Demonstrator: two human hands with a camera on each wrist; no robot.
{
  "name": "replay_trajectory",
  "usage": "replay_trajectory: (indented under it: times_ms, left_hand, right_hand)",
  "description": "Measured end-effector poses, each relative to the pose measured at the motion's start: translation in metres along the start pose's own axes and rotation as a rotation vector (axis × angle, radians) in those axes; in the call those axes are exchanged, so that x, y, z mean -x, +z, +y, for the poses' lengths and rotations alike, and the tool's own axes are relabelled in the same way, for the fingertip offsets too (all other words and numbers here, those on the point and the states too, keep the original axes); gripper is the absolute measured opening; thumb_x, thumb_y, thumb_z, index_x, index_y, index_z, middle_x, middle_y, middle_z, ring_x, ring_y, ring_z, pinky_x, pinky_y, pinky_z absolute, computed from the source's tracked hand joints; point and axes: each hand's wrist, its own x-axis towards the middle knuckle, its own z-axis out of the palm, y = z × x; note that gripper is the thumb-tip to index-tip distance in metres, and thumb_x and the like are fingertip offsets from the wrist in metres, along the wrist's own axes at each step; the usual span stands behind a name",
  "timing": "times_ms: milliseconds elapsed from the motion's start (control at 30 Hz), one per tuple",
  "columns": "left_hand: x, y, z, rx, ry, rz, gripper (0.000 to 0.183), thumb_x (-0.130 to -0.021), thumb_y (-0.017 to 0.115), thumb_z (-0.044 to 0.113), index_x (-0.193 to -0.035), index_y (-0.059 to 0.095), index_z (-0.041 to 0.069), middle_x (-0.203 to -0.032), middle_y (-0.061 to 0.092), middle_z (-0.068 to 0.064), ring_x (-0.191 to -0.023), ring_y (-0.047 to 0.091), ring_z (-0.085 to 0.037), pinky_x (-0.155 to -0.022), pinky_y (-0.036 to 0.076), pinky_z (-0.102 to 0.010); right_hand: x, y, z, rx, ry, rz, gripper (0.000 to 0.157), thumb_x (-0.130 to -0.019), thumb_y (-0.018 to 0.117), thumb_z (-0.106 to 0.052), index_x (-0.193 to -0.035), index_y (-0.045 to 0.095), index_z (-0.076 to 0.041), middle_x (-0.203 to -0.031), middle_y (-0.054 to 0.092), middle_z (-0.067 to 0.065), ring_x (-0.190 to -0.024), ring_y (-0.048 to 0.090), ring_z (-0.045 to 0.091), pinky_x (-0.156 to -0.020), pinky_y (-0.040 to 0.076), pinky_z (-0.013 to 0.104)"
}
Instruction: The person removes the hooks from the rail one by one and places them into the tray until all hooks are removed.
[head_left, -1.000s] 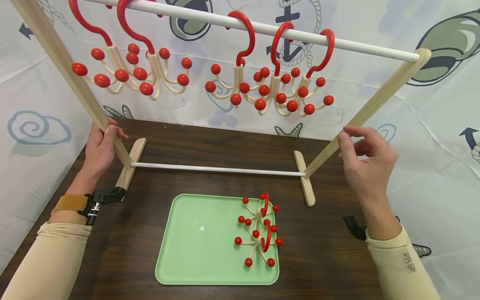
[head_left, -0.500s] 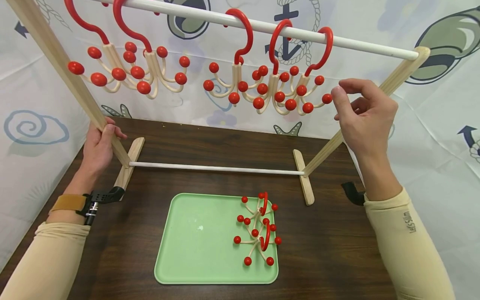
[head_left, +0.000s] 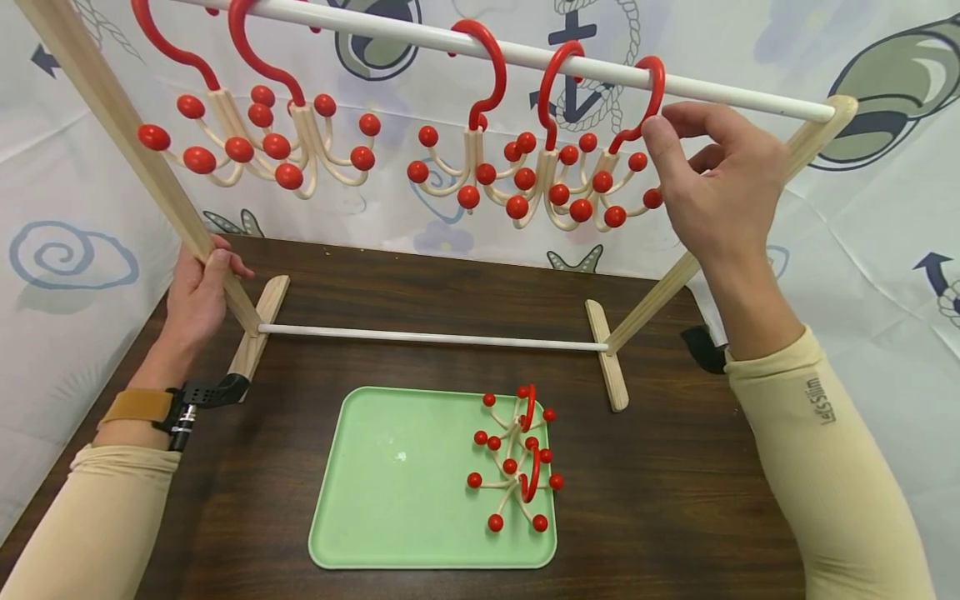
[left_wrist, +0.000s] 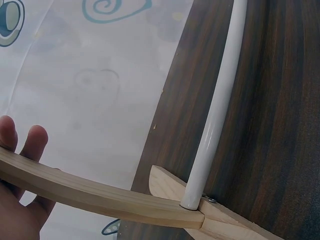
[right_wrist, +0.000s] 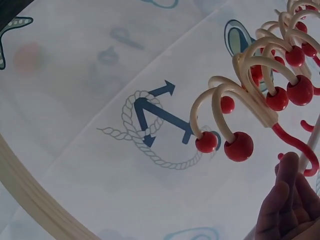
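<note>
My left hand [head_left: 198,292] grips the left wooden post [head_left: 123,125] of a rack, low down; the left wrist view shows fingers and thumb on either side of it. From the rack's white top rail [head_left: 420,33] hang several hangers with red hooks and curved pale arms ending in red balls. Beside the rightmost hanger [head_left: 606,162] is my right hand [head_left: 723,179], thumb and index apart, their tips right at its red hook [right_wrist: 300,145]. Two more such hangers, an upper one [head_left: 519,423] and a lower one [head_left: 519,478], rest on a green tray [head_left: 375,500].
The right wooden post [head_left: 652,304] slants up behind my right forearm. A white lower bar [head_left: 435,337] joins the two wooden feet above the dark tabletop [head_left: 660,483]. Patterned white cloth [head_left: 480,233] covers the area behind and at the sides.
My right hand has risen from beside the right post to the hook of the rightmost hanger. The left hand stays on its post, and the hangers hang as before.
</note>
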Motion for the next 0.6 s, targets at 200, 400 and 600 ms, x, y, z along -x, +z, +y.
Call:
replay_trajectory:
  times_ms: [200,400,600]
  left_hand:
    - [-0.0002,-0.0010,-0.0015,0.003,0.009,-0.004,0.015,-0.107,0.035,0.021,-0.117,0.044,0.018,-0.091,0.053,-0.008,-0.086,0.060,-0.013,-0.084,0.038,-0.030]
    - [-0.0011,-0.0015,-0.0030,-0.014,-0.005,-0.012,0.016,-0.108,0.033,0.023,-0.119,0.043,0.019,-0.092,0.052,-0.007,-0.087,0.059,-0.012,-0.086,0.038,-0.031]
    - [0.0002,-0.0013,0.0006,-0.010,-0.006,-0.011,0.016,-0.108,0.034,0.022,-0.120,0.044,0.017,-0.092,0.053,-0.008,-0.087,0.059,-0.013,-0.086,0.038,-0.032]
  right_hand:
    - [-0.0049,0.0022,0.0029,0.027,-0.038,-0.015,0.029,-0.092,0.066,-0.033,-0.115,0.074,-0.017,-0.105,0.073,0.004,-0.055,0.050,-0.002,-0.058,0.039,0.019]
    - [-0.0056,0.0036,0.0031,0.051,-0.079,-0.013,0.027,-0.093,0.065,-0.028,-0.114,0.074,-0.014,-0.103,0.073,0.005,-0.054,0.047,-0.004,-0.057,0.038,0.016]
    - [-0.0052,0.0054,-0.0002,0.060,-0.106,-0.013,0.025,-0.094,0.063,-0.024,-0.113,0.074,-0.012,-0.099,0.074,0.005,-0.053,0.046,-0.004,-0.056,0.037,0.016]
